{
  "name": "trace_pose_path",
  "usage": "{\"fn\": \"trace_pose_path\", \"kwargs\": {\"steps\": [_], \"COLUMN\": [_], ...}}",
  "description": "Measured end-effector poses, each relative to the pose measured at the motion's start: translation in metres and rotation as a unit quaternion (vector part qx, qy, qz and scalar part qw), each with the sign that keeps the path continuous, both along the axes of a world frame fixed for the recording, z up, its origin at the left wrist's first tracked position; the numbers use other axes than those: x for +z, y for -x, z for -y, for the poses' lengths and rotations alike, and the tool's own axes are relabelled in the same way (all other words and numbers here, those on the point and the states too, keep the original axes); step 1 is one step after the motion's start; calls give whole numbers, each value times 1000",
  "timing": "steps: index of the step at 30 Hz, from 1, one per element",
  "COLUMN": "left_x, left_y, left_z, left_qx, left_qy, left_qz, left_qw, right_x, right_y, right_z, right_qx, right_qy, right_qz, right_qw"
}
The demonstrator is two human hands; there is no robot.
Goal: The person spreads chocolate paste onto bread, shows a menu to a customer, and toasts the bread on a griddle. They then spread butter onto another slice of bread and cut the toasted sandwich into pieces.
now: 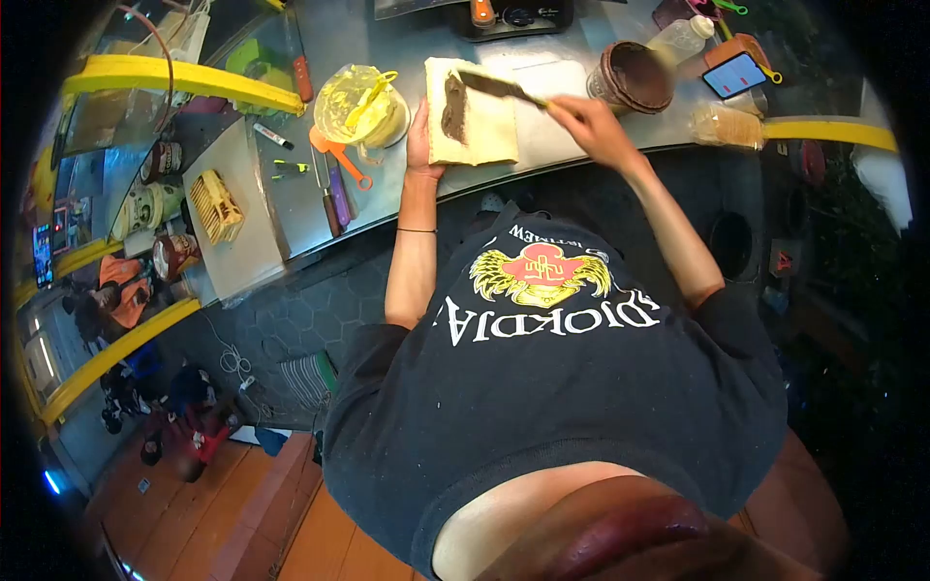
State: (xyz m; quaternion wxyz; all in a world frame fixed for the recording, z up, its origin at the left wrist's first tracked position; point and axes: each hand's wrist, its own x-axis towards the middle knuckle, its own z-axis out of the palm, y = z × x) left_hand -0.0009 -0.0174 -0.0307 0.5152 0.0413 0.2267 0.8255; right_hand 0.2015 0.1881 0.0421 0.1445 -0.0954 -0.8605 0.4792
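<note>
My left hand (418, 145) grips the left edge of an opened pale bread loaf (491, 126), fingers wrapped round it. A thick dark brown strip of spread (454, 108) lies on the left half of the bread. In my right hand (591, 128) is the handle of a spreading knife (499, 87). Its blade is coated in the brown spread and reaches over the top of the bread. A brown-smeared tub (632, 77) stands just beyond my right hand. Left of the bread is a clear tub of yellow spread (360, 108) with a yellow utensil in it.
A toasted, sliced loaf (216, 206) lies on a board (247, 242) at the left. Knives (334, 198) and an orange-handled tool (339, 153) lie near the counter's front edge. At the right are a phone (733, 76), a squeeze bottle (683, 39) and packaged bread (727, 127). People sit lower left.
</note>
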Motion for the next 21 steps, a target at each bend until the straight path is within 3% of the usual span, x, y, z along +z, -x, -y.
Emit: {"fn": "trace_pose_path", "kwargs": {"steps": [1, 2, 4, 5, 8, 13, 15, 17, 19, 21], "left_x": [4, 12, 21, 19, 17, -6, -14, -7, 4, 9], "left_y": [-2, -5, -8, -7, -5, 4, 8, 6, 2, 4], "left_z": [-1, -2, -5, -5, -4, 3, 6, 6, 5, 0], "left_qx": [-4, -4, 0, 2, -12, 16, 35, 22, 0, -10], "left_qy": [-1, 22, 44, 44, 18, 21, -7, -1, 20, 25], "left_qz": [3, -22, -58, -59, -17, 28, 29, 30, 22, 3], "left_qw": [1000, 1000, 997, 997, 1000, 999, 999, 999, 1000, 1000], "right_x": [-11, -6, 11, 15, 9, 7, 8, 3, -2, 8], "right_y": [15, 24, 38, 38, 45, 42, 45, 58, 68, 65], "right_z": [-8, -14, -29, -31, -34, -35, -44, -59, -61, -54], "right_qx": [-10, -14, 136, 139, 283, 259, 159, 112, 156, 274], "right_qy": [-32, -32, 87, 86, 146, 132, 144, 17, -41, -22], "right_qz": [-74, -71, 141, 141, 190, 166, 156, 104, 21, 117], "right_qw": [997, 997, 977, 976, 928, 942, 964, 988, 987, 954]}}
